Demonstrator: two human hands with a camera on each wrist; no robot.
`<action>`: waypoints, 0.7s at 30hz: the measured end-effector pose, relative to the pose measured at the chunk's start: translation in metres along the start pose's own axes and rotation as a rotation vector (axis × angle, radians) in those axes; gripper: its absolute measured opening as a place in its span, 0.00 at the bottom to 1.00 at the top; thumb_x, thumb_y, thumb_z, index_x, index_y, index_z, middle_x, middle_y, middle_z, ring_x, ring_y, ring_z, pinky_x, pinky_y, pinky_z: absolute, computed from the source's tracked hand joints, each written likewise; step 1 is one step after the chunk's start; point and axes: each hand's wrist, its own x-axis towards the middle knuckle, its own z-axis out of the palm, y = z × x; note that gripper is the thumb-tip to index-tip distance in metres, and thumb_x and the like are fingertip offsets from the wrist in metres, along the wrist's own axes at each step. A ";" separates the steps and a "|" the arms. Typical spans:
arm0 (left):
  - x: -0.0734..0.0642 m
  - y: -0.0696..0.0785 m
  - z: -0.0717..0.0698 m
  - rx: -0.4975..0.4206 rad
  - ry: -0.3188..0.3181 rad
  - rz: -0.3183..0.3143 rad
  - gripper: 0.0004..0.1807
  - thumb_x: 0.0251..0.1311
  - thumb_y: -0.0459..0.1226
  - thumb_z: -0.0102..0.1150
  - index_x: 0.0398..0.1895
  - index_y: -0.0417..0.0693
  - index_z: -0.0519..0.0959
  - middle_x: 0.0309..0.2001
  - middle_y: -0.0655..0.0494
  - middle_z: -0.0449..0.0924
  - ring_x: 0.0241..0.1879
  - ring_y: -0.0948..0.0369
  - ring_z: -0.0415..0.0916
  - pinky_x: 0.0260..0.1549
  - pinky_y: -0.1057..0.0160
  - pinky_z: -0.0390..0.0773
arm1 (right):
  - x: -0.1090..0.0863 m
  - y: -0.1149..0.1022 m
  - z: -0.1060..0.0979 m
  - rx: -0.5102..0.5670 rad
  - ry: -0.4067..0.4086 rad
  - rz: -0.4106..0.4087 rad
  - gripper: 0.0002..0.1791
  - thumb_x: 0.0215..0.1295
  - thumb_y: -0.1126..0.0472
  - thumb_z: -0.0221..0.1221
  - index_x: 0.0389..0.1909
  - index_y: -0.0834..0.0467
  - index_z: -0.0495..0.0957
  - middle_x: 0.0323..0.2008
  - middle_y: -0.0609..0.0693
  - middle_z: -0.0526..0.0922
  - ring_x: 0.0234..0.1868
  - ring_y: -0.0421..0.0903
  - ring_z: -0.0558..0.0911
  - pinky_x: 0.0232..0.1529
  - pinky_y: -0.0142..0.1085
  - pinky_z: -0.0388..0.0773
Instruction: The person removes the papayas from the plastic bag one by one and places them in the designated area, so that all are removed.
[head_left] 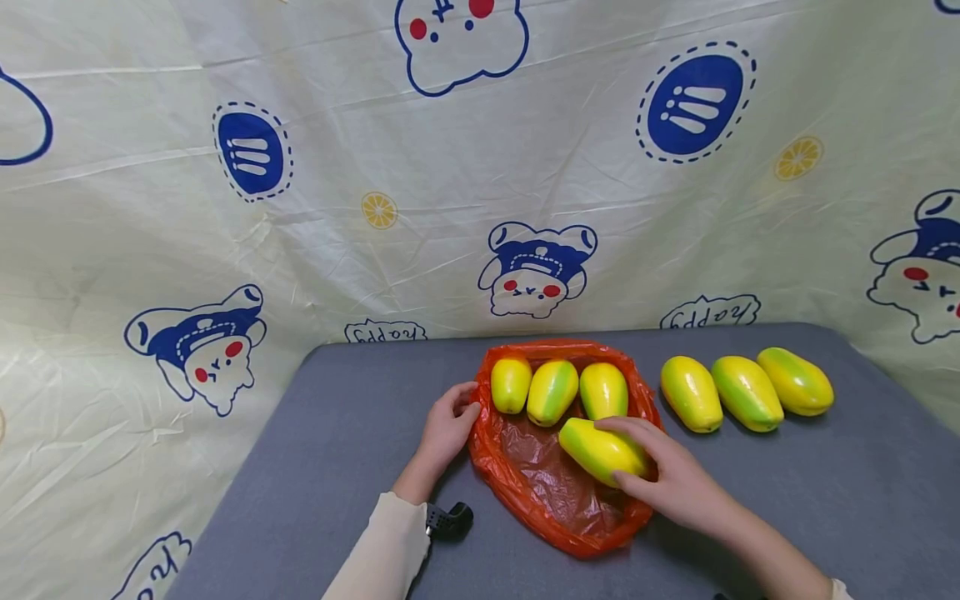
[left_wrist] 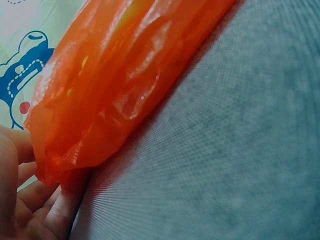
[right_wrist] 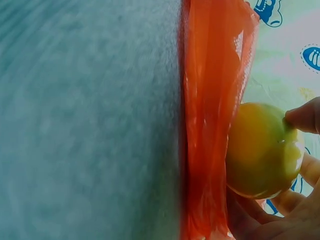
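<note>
A pale cartoon-printed sheet [head_left: 457, 167] hangs behind the grey table [head_left: 360, 425].

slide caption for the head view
Left hand holding a bag, right hand gripping a fruit; three others in the bag, three fruits beside it

So there's a cream sleeve [head_left: 382, 550] ending a bit behind the bare left hand [head_left: 448, 425], plus a chunky, rounded black gadget [head_left: 452, 522] sticking out by that wrist. Way behind the bare right hand [head_left: 675, 475] you only get a sliver of cream cuff [head_left: 840, 590].
</note>
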 end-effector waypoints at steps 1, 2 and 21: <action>0.000 0.000 0.000 -0.002 0.001 -0.002 0.19 0.69 0.38 0.55 0.62 0.50 0.76 0.51 0.47 0.81 0.45 0.57 0.78 0.44 0.60 0.84 | -0.001 0.001 -0.001 0.001 0.000 0.009 0.30 0.63 0.54 0.66 0.66 0.40 0.70 0.64 0.46 0.76 0.58 0.43 0.74 0.54 0.38 0.77; 0.000 0.001 0.000 -0.003 0.001 -0.003 0.19 0.69 0.38 0.55 0.62 0.50 0.76 0.52 0.48 0.81 0.46 0.57 0.78 0.45 0.60 0.84 | -0.001 0.001 -0.002 0.003 0.000 0.010 0.30 0.63 0.54 0.66 0.67 0.40 0.70 0.64 0.47 0.75 0.59 0.45 0.74 0.54 0.40 0.77; -0.001 0.002 0.000 -0.011 -0.005 -0.009 0.19 0.70 0.39 0.55 0.63 0.50 0.76 0.52 0.48 0.81 0.46 0.56 0.77 0.45 0.59 0.84 | -0.013 0.008 -0.016 0.021 0.040 -0.020 0.31 0.63 0.60 0.66 0.67 0.43 0.70 0.65 0.47 0.75 0.59 0.25 0.68 0.56 0.23 0.69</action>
